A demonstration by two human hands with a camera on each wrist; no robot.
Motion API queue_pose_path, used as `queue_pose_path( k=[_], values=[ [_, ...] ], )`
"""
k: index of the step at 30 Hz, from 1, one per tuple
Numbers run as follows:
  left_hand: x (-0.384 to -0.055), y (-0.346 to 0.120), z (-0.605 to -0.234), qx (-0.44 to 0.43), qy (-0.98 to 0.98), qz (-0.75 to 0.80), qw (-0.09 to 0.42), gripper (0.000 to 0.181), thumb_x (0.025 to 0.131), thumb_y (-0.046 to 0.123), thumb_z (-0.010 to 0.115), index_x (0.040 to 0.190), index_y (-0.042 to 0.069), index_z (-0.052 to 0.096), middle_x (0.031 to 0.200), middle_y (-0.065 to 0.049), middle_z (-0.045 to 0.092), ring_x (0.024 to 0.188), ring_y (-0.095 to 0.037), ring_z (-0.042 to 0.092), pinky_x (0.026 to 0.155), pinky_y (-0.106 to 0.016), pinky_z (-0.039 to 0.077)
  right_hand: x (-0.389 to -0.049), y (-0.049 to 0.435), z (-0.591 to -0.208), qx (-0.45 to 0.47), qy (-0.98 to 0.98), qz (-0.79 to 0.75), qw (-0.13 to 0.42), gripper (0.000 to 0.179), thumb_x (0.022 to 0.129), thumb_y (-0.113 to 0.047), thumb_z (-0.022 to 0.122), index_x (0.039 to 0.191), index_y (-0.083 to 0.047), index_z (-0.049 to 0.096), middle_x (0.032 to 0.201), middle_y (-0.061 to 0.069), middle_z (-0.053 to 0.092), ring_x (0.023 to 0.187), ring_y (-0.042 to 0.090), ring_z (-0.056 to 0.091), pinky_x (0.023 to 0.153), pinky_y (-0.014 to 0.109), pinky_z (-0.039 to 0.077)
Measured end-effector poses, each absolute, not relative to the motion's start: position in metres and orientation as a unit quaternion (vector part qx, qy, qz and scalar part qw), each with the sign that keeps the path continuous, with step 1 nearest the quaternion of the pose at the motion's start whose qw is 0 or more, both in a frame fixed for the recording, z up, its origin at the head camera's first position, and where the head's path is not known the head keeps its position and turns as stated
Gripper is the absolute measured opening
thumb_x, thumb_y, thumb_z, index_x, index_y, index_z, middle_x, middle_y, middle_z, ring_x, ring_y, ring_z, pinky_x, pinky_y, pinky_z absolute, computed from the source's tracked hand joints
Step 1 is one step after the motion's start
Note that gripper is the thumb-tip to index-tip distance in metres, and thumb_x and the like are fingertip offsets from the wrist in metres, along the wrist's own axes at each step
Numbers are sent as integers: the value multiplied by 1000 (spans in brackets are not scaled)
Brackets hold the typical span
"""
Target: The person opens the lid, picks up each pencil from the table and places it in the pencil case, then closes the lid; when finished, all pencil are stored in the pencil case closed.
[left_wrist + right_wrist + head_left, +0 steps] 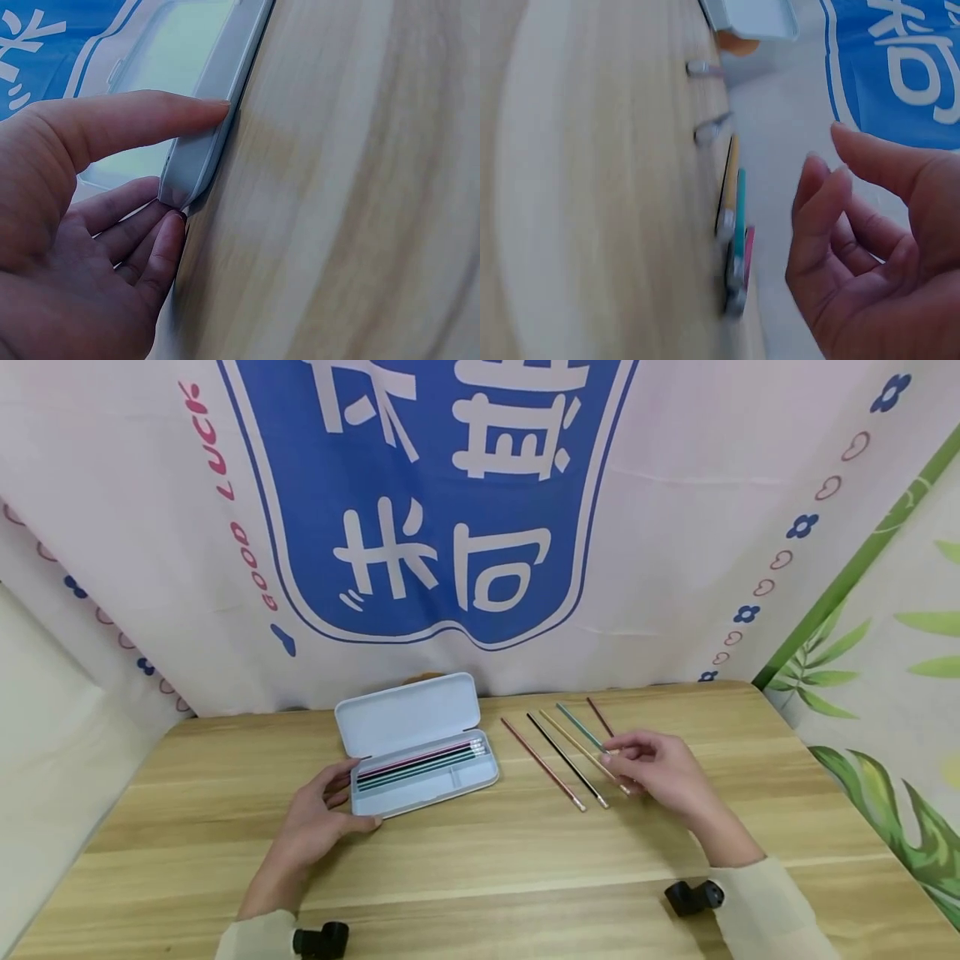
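Observation:
A light blue pencil case [472,774] lies on the table with its lid [408,714] raised; several dark, pinkish and green pencils [416,767] lie inside. My left hand [318,818] grips the case's near left corner, thumb along the front wall and fingers against the end. To the right, a red pencil [540,761], a black pencil [566,758], a yellow pencil [577,745], a teal pencil [579,727] and a dark red pencil [598,714] lie in a row. Above the right-hand ones hovers my right hand [663,772], bent fingers apart from the thumb, holding nothing in the right wrist view.
The wooden table [480,877] ends at a white cloth [675,568] with a blue printed sign behind it. An orange-brown object [422,677] peeks out behind the lid. Leaf-patterned cloth [907,693] hangs at the right.

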State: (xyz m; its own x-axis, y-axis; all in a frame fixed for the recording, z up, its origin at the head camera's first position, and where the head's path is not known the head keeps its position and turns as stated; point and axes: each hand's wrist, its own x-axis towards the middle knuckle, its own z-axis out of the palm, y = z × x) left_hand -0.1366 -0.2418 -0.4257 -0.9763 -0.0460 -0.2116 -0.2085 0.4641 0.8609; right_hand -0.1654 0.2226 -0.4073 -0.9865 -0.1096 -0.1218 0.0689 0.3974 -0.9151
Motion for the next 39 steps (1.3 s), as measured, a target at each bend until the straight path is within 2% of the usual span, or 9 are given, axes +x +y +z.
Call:
queue_pose_path(
  k=[13,20,27,39],
  values=[
    [-137,-241,-427,-79,848,517,84,102,79,5,92,165,6,37,164,-26,46,148,-46,50,121,-53,44,-156,277,-428,38,841,-527,117,48,100,-23,77,136,8,66,96,2,76,82,12,69,65,27,59],
    [-139,-242,-426,-78,845,522,88,104,80,4,91,167,6,34,165,-26,42,150,-47,47,124,-56,41,-161,277,-428,45,856,-500,120,47,98,-24,80,133,5,67,97,3,76,81,13,68,65,28,59],
    [-142,-244,-424,-79,851,511,88,104,81,7,91,168,7,34,165,-26,43,149,-46,48,124,-56,42,-162,272,-424,40,877,-466,114,39,93,-24,85,118,2,71,89,0,74,70,13,63,61,28,57],
    [-141,-241,-427,-84,847,515,100,104,80,9,92,167,9,35,164,-24,44,150,-44,48,125,-56,41,-158,268,-423,43,892,-433,118,39,88,-25,90,112,-1,71,89,4,69,73,17,64,62,29,59]
  ],
)
